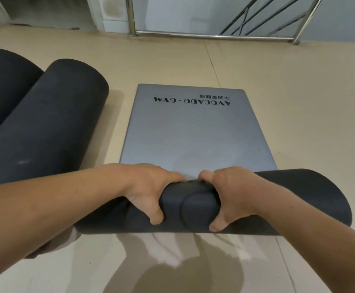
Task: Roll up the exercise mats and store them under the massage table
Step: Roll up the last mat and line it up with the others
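A grey exercise mat [191, 132] printed "AVOCADO · GYM" lies flat on the beige floor, stretching away from me. Its near end is wound into a thick dark roll [195, 206] lying across the view. My left hand [151, 187] and my right hand [231, 191] both clasp the middle of that roll, fingers over the top and thumbs on my side. Two fully rolled dark mats [43, 123] [1, 85] lie side by side on the floor at the left. No massage table shows.
A chrome metal frame [212, 34] with a low bar and dark diagonal struts stands against the far wall. Beige floor [299, 92] surrounds the flat mat to the right and beyond. A doorway or wall corner sits at the top left.
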`<state>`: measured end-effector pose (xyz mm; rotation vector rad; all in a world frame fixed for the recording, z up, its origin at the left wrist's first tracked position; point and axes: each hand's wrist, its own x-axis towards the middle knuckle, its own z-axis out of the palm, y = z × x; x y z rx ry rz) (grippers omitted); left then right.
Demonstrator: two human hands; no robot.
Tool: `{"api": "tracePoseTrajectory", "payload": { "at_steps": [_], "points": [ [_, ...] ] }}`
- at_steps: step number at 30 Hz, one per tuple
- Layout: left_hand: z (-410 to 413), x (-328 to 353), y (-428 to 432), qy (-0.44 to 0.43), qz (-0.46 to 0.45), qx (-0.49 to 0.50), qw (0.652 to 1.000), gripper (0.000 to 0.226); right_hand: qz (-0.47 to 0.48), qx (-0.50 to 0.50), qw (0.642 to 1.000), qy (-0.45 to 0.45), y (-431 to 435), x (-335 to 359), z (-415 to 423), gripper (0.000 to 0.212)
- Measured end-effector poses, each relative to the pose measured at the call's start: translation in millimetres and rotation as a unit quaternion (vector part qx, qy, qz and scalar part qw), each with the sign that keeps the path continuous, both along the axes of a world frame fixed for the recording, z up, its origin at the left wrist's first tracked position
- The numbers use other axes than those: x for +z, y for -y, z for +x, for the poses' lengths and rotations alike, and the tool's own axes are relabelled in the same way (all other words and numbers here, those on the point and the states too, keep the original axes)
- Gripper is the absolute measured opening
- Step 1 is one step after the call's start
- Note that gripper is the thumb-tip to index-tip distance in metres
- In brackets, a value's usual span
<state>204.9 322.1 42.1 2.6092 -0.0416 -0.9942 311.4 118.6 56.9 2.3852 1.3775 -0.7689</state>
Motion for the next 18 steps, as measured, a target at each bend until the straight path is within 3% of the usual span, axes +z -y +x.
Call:
{"api": "tracePoseTrajectory", "payload": {
  "at_steps": [3,5,8,10,12,13,17,18],
  "points": [
    [-4.3,2.3,-4.3,-0.076,-0.099,0.046,0.991,0.084,-0.029,-0.074,0.987,-0.141,5.5,10.2,9.1,0.091],
    [-9.1,2.5,-8.6,-0.07,-0.102,0.066,0.99,0.094,-0.035,-0.116,0.971,-0.207,8.4,4.6,19.4,0.091],
    [-13.9,12.4,-19.4,0.031,0.001,0.073,0.997,0.108,-0.001,-0.173,0.957,-0.233,9.7,-10.0,42.4,0.084],
    [-19.4,20.9,-17.5,0.154,0.118,0.05,0.98,0.093,0.022,-0.21,0.947,-0.241,9.3,-16.2,59.5,0.077],
    [-28.9,21.8,-2.8,0.257,0.176,0.012,0.95,0.073,0.043,-0.223,0.951,-0.211,5.1,-20.6,75.2,0.075],
    [-34.3,19.1,7.5,0.263,0.175,-0.007,0.949,0.072,0.061,-0.222,0.956,-0.183,2.0,-21.9,81.2,0.073],
    [-59.6,-11.8,40.3,0.086,0.196,-0.032,0.976,0.129,0.127,-0.207,0.968,-0.06,-17.0,-25.8,89.8,0.052],
    [-63.4,-24.4,41.5,0.085,0.212,-0.031,0.973,0.137,0.127,-0.2,0.971,-0.019,-22.3,-25.9,85.7,0.045]
  ]
}}
